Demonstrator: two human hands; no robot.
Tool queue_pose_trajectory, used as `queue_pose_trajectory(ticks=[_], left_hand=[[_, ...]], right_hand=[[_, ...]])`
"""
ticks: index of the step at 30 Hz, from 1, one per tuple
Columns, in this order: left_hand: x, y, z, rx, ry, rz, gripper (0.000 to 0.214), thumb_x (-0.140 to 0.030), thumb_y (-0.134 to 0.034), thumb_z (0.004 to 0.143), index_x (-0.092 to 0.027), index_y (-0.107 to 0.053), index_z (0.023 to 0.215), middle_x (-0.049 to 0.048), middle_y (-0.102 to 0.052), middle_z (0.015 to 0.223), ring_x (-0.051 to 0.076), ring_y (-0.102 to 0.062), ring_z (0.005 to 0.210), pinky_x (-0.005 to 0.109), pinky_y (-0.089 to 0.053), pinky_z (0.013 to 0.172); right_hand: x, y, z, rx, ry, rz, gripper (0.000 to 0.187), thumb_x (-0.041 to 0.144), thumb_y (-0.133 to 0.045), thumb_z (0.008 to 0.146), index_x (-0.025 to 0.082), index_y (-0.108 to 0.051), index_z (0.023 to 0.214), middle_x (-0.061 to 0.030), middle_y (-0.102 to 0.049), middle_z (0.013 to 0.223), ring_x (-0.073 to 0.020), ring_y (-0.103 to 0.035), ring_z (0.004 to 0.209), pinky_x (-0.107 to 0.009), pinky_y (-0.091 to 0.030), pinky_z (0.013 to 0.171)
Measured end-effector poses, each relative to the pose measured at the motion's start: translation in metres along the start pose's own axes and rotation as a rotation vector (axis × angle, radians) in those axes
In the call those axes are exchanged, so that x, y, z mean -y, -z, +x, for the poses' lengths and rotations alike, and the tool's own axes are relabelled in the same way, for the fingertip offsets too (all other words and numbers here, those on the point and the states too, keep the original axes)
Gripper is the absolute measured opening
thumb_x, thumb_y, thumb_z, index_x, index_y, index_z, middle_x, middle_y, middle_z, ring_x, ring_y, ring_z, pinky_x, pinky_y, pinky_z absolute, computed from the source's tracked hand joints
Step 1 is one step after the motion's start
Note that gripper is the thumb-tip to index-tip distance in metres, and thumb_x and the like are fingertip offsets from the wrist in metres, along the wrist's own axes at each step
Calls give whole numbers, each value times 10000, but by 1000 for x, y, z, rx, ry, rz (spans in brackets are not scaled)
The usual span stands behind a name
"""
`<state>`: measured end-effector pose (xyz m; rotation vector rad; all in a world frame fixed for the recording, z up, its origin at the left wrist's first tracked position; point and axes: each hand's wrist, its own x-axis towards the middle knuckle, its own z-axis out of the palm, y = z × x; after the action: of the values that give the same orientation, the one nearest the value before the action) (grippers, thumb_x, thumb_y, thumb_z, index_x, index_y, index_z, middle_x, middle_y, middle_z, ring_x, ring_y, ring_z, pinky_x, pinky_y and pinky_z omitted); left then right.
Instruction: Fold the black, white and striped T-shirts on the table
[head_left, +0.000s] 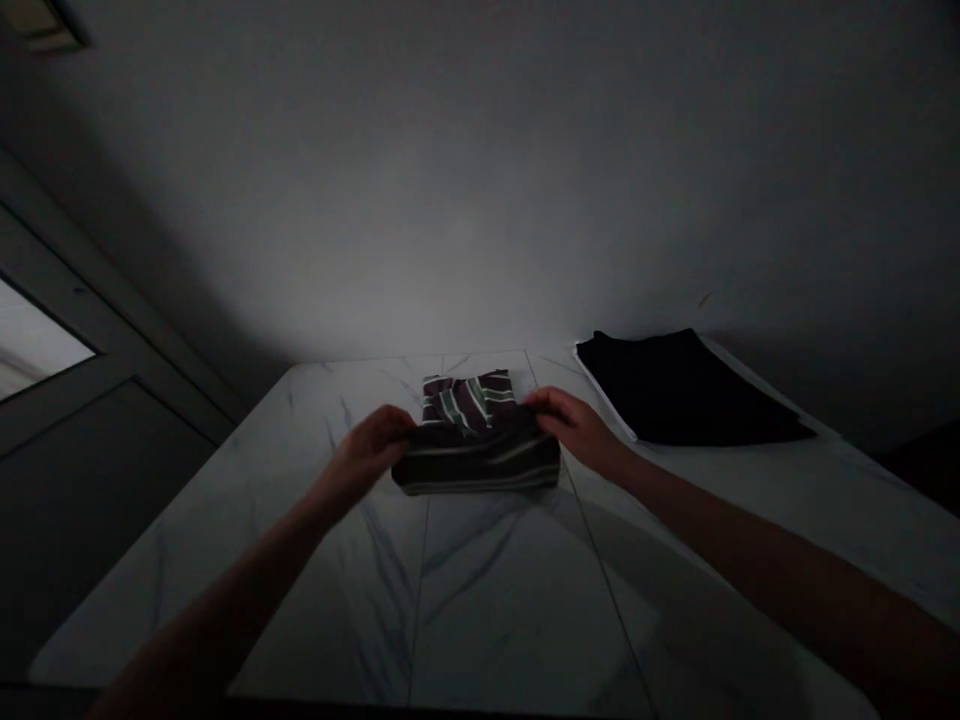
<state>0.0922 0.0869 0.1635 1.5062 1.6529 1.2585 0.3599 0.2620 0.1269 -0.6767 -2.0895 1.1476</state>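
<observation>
A dark striped garment (480,462), partly folded, is in the middle of the marble-patterned table (495,600). Pale and greenish stripes run across its cloth, and its far part lies flat with a collar-like fold showing. My left hand (381,436) pinches the near part at its left upper corner. On the other side, my right hand (559,412) grips the right upper corner. Between the two hands the near part is raised and faces me. The dim light hides the exact kind of garment.
Flat on the table's right side lies a black cloth (682,390) with a white edge along its left. A plain wall (465,200) rises behind the table. At the left is a door (90,420) with a bright pane.
</observation>
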Motion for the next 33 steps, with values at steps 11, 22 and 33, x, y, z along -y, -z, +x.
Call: queue_pose_trajectory(ticks=[11, 22, 33], left_hand=[[101, -34, 213, -433, 375, 158, 81, -231, -604, 756, -189, -590, 824, 22, -630, 674, 197, -644, 730, 286, -490, 669], [123, -69, 161, -49, -364, 872, 237, -279, -506, 940, -216, -602, 1147, 101, -619, 1243, 256, -530, 1198, 427, -391, 1056], [148, -60, 182, -68, -71, 1197, 514, -381, -368, 1002, -127, -489, 1433, 175, -397, 1539, 335, -335, 1442, 542, -232, 1182]], right_hand=[[-103, -42, 188, -452, -382, -370, 70, 212, -582, 885, 177, -594, 826, -92, -687, 864, -204, -635, 841, -290, -452, 776], [-117, -62, 135, -42, 237, -792, 317, 301, -468, 976, 180, -624, 1223, -132, -564, 1352, -247, -483, 1262, -405, -349, 1076], [-121, -69, 159, 42, -129, -1022, 634, 517, -346, 993, 116, -421, 1478, -201, -218, 1609, -351, -224, 1475, -549, -185, 1168]])
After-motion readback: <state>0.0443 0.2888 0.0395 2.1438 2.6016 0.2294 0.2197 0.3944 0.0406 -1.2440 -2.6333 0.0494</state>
